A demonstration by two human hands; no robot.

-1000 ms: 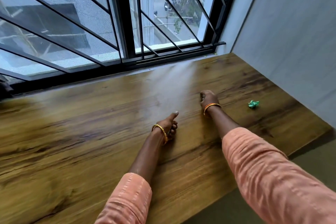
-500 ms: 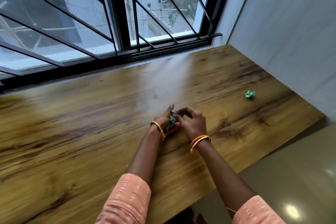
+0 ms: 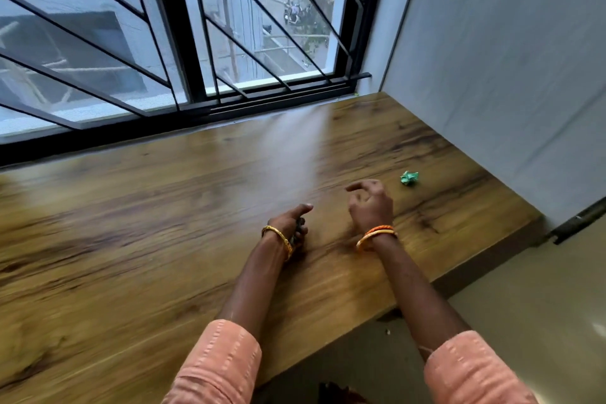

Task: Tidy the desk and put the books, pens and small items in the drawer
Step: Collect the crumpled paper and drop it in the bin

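My left hand rests on the wooden desk with its fingers curled round a few small dark scraps, thumb pointing forward. My right hand hovers just right of it, fingers loosely curled and holding nothing. A crumpled green wrapper lies on the desk a short way beyond and to the right of my right hand. No drawer, books or pens are in view.
A barred window runs along the desk's far edge. A grey wall closes the right side. The desk's front edge runs diagonally, with beige floor below on the right.
My right hand has left my left hand and moved right and forward, towards the green wrapper. The small scraps stay in my left hand.
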